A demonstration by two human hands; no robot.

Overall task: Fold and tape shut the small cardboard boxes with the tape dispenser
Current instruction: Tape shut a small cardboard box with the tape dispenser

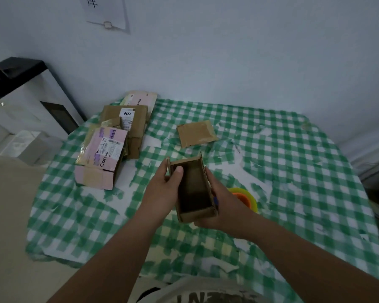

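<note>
I hold a small brown cardboard box (193, 189) above the middle of the table, its open side facing up at me. My left hand (162, 193) grips its left wall, with the thumb hooked over the edge into the box. My right hand (223, 206) wraps round the right wall and the underside. Behind my right hand a yellow and orange tape dispenser (246, 199) lies on the table, partly hidden. A small taped brown box (196, 133) lies flat further back.
A green checked tablecloth (293, 171) covers the table. Several flattened cardboard boxes (118, 136), one pink with labels, are piled at the back left corner. A white cabinet with a black top (31, 101) stands left of the table, and the wall is close behind.
</note>
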